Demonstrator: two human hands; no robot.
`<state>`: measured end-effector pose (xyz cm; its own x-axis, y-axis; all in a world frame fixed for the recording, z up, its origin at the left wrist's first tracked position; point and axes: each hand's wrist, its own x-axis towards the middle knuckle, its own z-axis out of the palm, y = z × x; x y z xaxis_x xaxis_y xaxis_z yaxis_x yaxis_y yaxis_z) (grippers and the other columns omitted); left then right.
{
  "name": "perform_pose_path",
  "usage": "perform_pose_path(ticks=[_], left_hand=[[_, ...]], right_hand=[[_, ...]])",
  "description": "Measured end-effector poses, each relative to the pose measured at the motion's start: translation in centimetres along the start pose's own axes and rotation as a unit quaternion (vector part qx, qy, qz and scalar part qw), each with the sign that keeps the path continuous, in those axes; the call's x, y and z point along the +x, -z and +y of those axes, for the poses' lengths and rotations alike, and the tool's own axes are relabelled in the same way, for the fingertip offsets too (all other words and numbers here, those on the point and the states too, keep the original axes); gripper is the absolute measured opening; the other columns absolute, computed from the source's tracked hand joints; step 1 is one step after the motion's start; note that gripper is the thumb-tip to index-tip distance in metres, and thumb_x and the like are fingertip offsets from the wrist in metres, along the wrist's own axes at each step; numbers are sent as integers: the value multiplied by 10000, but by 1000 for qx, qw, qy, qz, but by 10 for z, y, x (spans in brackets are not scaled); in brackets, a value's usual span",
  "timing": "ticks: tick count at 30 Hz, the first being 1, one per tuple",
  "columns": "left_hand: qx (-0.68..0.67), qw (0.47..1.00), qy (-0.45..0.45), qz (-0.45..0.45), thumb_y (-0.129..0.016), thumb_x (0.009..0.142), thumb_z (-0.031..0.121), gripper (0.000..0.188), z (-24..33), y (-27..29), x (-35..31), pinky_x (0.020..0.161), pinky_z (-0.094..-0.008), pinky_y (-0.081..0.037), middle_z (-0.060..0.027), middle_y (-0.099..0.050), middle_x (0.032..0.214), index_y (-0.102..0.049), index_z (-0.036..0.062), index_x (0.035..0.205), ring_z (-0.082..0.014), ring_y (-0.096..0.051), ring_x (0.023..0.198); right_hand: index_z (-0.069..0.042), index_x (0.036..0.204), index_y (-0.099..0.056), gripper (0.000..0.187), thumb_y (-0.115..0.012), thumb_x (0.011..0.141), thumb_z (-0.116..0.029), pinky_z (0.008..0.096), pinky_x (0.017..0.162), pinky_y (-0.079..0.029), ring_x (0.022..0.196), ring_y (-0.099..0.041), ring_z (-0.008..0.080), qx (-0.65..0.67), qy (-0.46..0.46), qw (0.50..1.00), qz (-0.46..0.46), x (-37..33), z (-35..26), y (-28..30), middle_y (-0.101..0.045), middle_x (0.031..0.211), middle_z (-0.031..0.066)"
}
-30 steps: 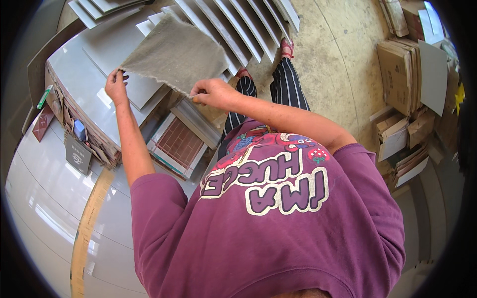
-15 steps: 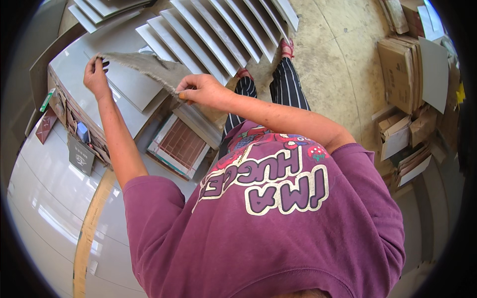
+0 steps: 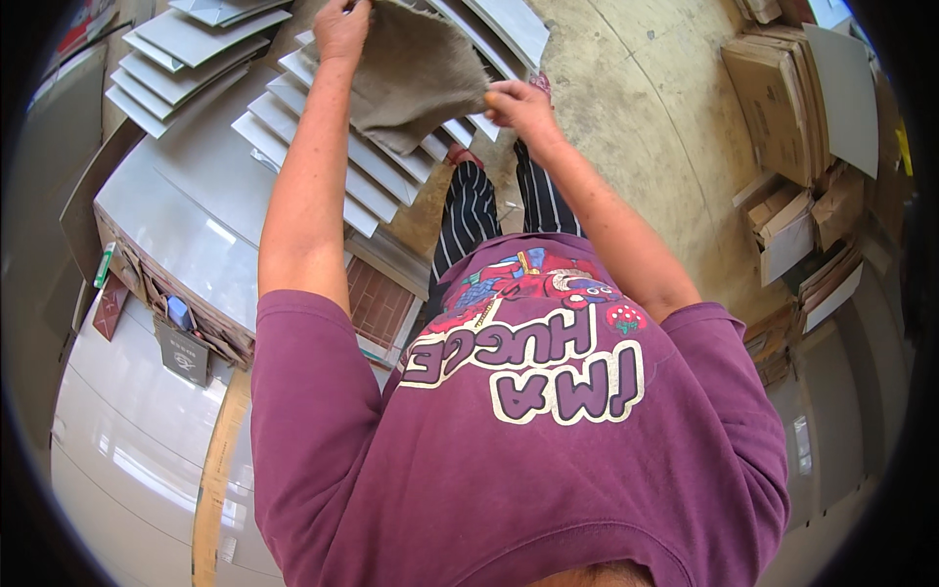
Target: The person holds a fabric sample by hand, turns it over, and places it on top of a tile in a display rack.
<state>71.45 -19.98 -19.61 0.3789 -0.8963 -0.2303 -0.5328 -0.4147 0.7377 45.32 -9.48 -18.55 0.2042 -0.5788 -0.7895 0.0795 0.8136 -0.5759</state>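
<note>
A grey-brown cloth [image 3: 416, 73] with frayed edges hangs stretched between my two hands. My left hand [image 3: 342, 31], at the top of the view, is closed on one upper corner of it. Lower and to the right, my right hand [image 3: 523, 106] pinches another corner between thumb and fingers. Beneath the cloth stands a row of upright tiles [image 3: 293, 108], partly hidden by it. The cloth sags in the middle, its lower edge hanging over the tile edges.
More leaning tiles [image 3: 186, 59] stand at the upper left, beside a flat grey tile stack [image 3: 181, 196]. Cardboard packs [image 3: 773, 108] and loose boxes [image 3: 782, 220] line the right side. Below the tiles lies a brown-gridded panel [image 3: 377, 303]. Concrete floor [image 3: 636, 117] runs between.
Both hands have moved up and to the right with the cloth, from over the flat tile stack to over the upright tiles. The cloth is now spread wider.
</note>
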Motion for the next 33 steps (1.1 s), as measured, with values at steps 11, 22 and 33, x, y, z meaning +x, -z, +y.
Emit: perform_pose_path(ticks=[11, 22, 33], left_hand=[[-108, 992, -24, -53, -556, 787, 105, 131, 61, -55, 32, 464, -220, -435, -43, -635, 684, -657, 38, 838, -93, -566, 538], [-40, 995, 68, -55, -600, 791, 198, 164, -3, -22, 3, 490, -183, -414, -1, -663, 774, -669, 79, 881, -80, -613, 599], [-24, 991, 124, 51, -625, 779, 152, 161, -92, 119, -89, 530, -201, -448, -23, -641, 727, -659, 30, 878, -90, -587, 576]], right_hand=[[-13, 968, -590, 190, -602, 810, -118, 222, 588, -486, 664, -592, 108, 35, 124, 980, 153, 17, -66, 121, -617, 816, 48], [-35, 889, -618, 152, -628, 756, -108, 211, 524, -450, 563, -556, 86, -82, 66, 993, 55, 27, 6, 65, -606, 694, 27], [-38, 856, -621, 157, -607, 741, -145, 279, 600, -477, 609, -603, 142, -246, 48, 953, -168, -36, 56, -43, -631, 696, 76]])
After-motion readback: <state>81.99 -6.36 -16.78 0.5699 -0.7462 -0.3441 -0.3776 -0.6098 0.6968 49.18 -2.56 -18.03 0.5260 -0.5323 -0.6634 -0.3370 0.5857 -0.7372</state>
